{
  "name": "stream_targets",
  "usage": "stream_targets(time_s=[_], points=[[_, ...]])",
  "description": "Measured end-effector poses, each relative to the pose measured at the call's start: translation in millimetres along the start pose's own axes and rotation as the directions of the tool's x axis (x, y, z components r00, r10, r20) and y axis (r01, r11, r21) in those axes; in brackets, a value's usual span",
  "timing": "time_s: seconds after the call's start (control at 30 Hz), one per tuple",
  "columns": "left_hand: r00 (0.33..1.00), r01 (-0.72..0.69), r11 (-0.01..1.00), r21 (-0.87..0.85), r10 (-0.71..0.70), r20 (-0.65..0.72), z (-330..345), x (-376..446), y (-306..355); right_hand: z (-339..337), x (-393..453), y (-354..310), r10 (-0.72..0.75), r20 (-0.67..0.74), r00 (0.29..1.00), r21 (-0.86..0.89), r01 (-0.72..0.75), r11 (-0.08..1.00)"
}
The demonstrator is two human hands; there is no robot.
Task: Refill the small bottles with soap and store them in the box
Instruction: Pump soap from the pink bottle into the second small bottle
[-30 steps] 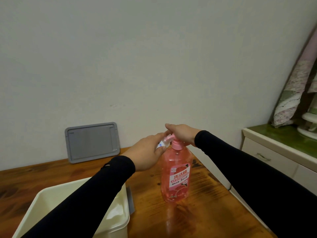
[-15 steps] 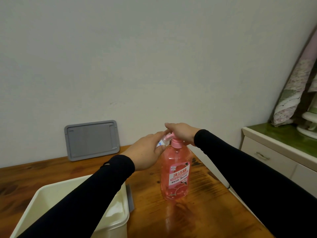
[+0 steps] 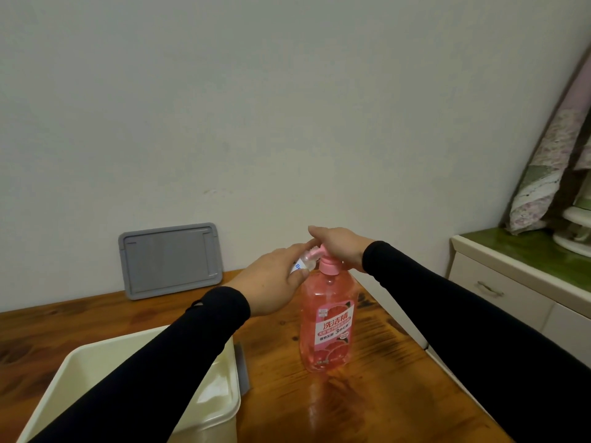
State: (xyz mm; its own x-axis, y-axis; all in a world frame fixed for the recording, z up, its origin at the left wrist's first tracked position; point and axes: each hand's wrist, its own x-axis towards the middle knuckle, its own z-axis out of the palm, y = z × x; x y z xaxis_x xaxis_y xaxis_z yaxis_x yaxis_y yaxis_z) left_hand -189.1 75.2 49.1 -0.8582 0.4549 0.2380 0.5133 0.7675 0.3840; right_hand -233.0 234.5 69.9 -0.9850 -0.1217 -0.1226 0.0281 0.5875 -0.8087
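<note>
A tall pink soap pump bottle [image 3: 327, 324] stands upright on the wooden table [image 3: 367, 394]. My right hand [image 3: 339, 246] lies flat on top of its pump head, fingers straight. My left hand [image 3: 271, 286] grips a small clear bottle [image 3: 303, 262] with a white label, tilted with its mouth at the pump's spout. A cream plastic box [image 3: 220, 410] sits at the near left, partly hidden under my left sleeve.
A grey lid [image 3: 171, 260] leans against the wall at the back of the table. A white cabinet [image 3: 511, 292] with a green top stands to the right, past the table's edge. Folded fabric and a white object rest on it.
Both hands and the bottles keep the same pose. The view has shifted slightly, nothing else moved.
</note>
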Motion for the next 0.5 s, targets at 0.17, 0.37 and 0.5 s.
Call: stream_targets(time_s=[0.17, 0.37, 0.5], points=[[1.000, -0.008, 1.000, -0.020, 0.008, -0.002, -5, 0, 2, -4, -2, -3, -0.017, 0.014, 1.000, 0.025, 0.017, 1.000], [1.000, -0.020, 0.999, -0.029, 0.019, -0.022, -11, 3, 3, -10, -3, -12, -0.042, 0.013, 0.999, 0.045, 0.041, 0.998], [1.000, -0.007, 0.999, -0.052, 0.006, -0.021, -3, 1, -1, -4, -1, -6, -0.037, -0.020, 0.999, -0.021, 0.036, 0.999]])
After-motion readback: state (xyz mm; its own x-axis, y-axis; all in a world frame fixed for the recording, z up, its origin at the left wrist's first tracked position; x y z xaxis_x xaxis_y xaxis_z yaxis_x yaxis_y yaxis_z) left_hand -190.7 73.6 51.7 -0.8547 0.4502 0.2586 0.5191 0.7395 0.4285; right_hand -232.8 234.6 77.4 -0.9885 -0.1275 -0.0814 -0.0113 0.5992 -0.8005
